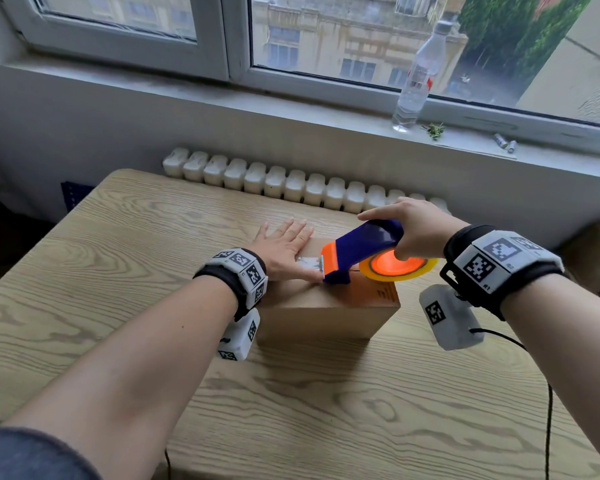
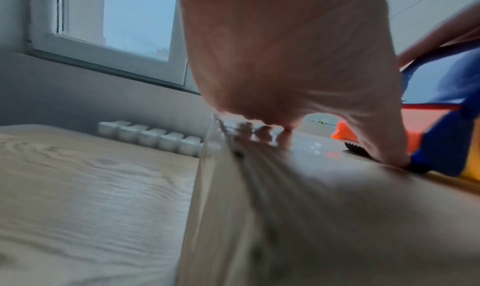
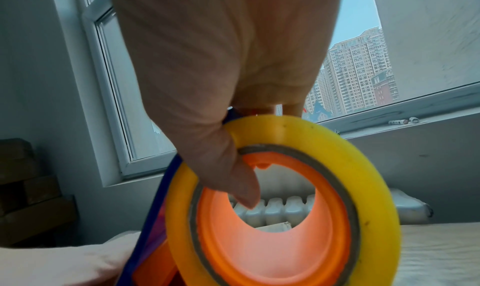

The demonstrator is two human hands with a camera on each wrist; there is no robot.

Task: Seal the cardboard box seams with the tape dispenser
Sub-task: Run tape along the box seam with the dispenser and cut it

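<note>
The left hand (image 1: 284, 249) lay flat, fingers straight, on the cardboard box (image 1: 326, 313) on the table (image 1: 118, 254). The right hand (image 1: 413, 226) gripped the tape dispenser (image 1: 361, 247), its front end touching the box top.

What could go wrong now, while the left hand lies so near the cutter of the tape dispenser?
The left hand lies flat on the cardboard box, thumb right beside the serrated blade of the tape dispenser; a slip may cut it. The right hand tilts the dispenser, so tape may wrinkle.

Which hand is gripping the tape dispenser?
The right hand grips the tape dispenser; the left hand lies flat on the cardboard box.
</note>
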